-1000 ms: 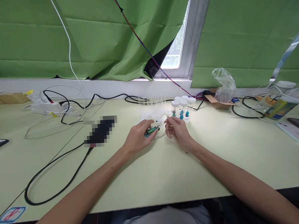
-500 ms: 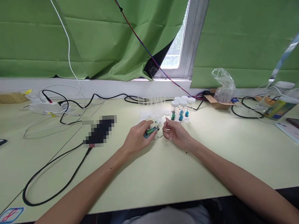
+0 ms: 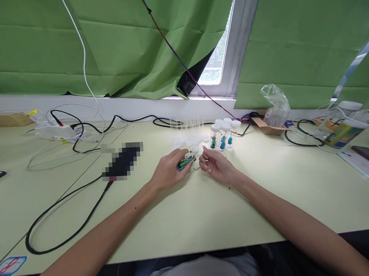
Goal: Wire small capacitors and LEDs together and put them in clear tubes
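Observation:
My left hand point(image 3: 170, 167) rests on the table, its fingers curled round a bundle of small green pieces point(image 3: 183, 162) with metal ends. What kind they are I cannot make out. Beside it, my right hand point(image 3: 215, 164) pinches a thin metal rod point(image 3: 199, 153) between thumb and forefinger; the rod reaches toward the bundle. Another short thin piece point(image 3: 197, 168) lies on the table between the hands. Just beyond my right hand stand several clear vials with white caps point(image 3: 215, 128), holding green and blue pieces. Clear tubes point(image 3: 188, 131) stand left of them.
A white power strip point(image 3: 54, 130) and tangled cables lie at the back left. A black cable point(image 3: 37, 228) loops from a blurred dark object point(image 3: 122, 162). Right of the vials is an open cardboard box point(image 3: 270, 128) with a plastic bag. Phones point(image 3: 362, 165) lie far right.
The view has shifted very slightly. Both hands keep nearly the same place and grip, and the vials stand unmoved.

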### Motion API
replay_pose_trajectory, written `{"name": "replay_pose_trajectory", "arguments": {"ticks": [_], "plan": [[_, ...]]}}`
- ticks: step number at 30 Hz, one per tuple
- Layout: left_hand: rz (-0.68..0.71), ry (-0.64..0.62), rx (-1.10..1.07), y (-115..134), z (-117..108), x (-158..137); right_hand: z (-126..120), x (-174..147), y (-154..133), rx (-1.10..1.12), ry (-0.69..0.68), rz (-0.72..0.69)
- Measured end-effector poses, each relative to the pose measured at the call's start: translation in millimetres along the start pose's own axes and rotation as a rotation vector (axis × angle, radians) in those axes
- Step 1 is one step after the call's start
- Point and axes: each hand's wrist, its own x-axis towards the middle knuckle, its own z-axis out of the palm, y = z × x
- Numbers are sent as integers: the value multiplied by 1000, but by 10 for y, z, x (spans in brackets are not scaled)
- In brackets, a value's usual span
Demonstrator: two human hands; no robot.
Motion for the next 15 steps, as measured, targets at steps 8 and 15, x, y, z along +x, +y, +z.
{"name": "replay_pose_trajectory", "arguments": {"ticks": [8, 15], "plan": [[8, 1, -2, 2, -3, -5, 0, 8, 14, 19, -30, 4], [2, -4, 0, 0, -3, -8, -4, 5, 31, 20, -26, 12]]}}
